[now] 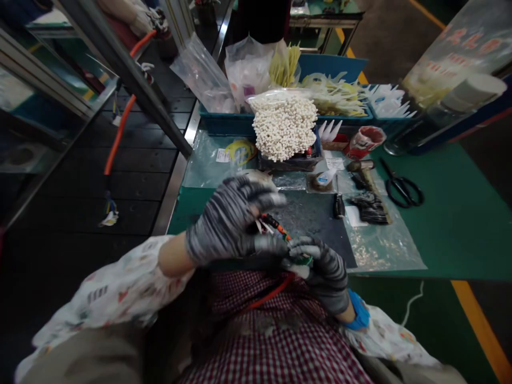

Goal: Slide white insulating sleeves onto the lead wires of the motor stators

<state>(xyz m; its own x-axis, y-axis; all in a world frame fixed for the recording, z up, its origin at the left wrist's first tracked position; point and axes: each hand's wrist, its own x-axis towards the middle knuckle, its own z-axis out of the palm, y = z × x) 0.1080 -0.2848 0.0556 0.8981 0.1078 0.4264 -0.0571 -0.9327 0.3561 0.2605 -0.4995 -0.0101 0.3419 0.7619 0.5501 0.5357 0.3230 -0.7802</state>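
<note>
while both gloved hands [276, 240] pinch wires [276, 224], scissors [402, 186] lie nearby.

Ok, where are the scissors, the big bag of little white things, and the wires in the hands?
scissors [401, 186]: head view, on the black handles.
bag of white pieces [285, 128]: head view, middle of the heap.
wire bundle [276, 224]: head view, on the orange-and-black part between both gloved hands.

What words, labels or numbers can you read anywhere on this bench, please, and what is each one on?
No text can be read.
Red characters on the clear panel at upper right: too blurred.
White label on the plastic bag beside the yellow ring: too small.
White label near the red-and-white packet: too small.
</note>
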